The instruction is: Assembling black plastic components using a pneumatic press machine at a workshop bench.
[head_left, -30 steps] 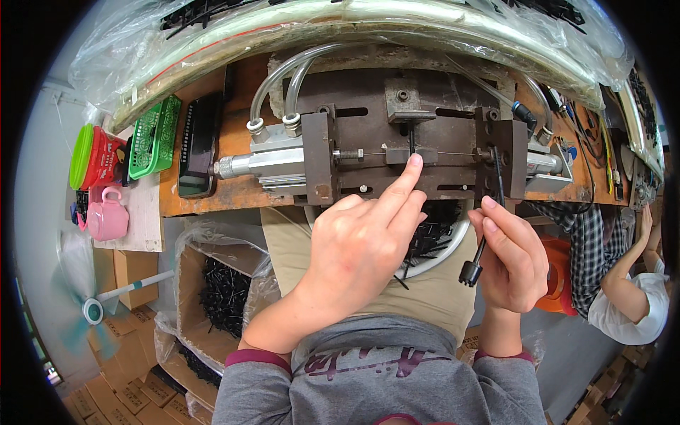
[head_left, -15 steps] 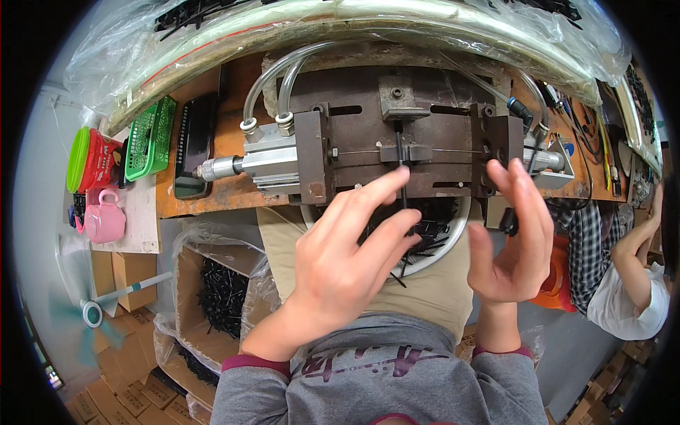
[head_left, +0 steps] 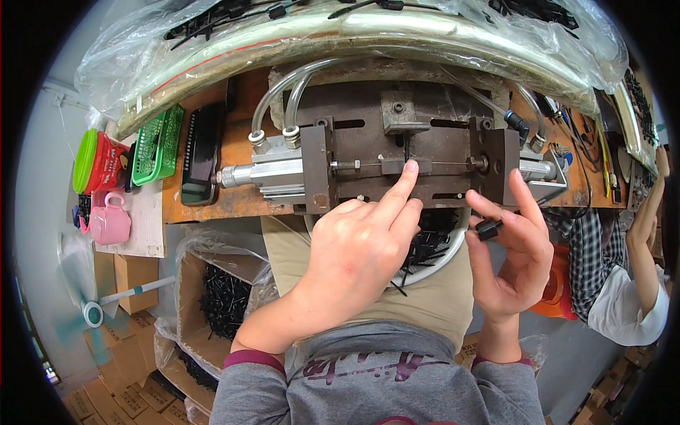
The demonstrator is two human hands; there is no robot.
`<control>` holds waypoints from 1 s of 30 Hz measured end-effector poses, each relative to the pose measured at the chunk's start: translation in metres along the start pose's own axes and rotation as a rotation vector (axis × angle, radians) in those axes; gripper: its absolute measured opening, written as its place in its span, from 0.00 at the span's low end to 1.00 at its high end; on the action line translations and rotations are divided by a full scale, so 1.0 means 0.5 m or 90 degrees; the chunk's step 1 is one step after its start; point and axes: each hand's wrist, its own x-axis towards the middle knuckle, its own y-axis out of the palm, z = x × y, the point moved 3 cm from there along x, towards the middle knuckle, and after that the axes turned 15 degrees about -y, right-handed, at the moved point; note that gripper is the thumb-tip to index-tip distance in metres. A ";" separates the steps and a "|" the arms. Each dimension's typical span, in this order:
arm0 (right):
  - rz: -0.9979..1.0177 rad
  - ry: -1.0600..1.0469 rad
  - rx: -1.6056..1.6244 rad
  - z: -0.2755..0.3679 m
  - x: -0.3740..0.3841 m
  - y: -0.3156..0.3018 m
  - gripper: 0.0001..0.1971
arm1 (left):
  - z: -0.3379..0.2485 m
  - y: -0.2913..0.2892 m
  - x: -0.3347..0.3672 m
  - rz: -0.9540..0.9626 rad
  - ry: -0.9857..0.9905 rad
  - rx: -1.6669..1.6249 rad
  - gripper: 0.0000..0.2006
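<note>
Holds small black plastic piece (head_left: pixel 488 229) in loosely clamped right grip (head_left: pixel 513 265); extends left grip (head_left: pixel 365 241), unclamped, index fingertip (head_left: pixel 411 166) at dark metal block (head_left: pixel 391 168). Has thin black plastic sticks (head_left: pixel 433 234) in white round basin (head_left: pixel 452 256) below and plastic-lined brown cardboard box (head_left: pixel 188 283) leftward.

Head-worn wide fisheye view, looking down, close over the metal fixture (head_left: pixel 432 147)

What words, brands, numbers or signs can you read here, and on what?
I don't copy out wording, but printing shows on:
Grey sweatshirt: stylised purple lettering across the front.
Red tub: pale printing, small.
Brown cardboard, lower left: dark marks, too small to read.
</note>
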 end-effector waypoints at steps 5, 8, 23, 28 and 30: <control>0.124 -0.005 -0.028 0.015 0.026 0.008 0.14 | 0.018 -0.091 0.071 -0.142 0.054 -0.079 0.14; 0.215 -0.032 -0.107 0.011 0.021 0.014 0.16 | 0.066 -0.155 0.168 -0.392 0.133 -0.009 0.10; 0.418 -0.123 -0.273 0.013 0.046 0.087 0.13 | 0.093 -0.212 0.227 -0.271 -0.095 -0.148 0.07; 0.451 -0.095 -0.287 0.011 0.076 0.072 0.11 | 0.050 -0.188 0.118 -0.243 -0.003 -0.263 0.10; 0.402 -0.100 -0.256 -0.003 0.112 0.063 0.11 | 0.039 -0.172 0.070 -0.198 -0.016 -0.280 0.14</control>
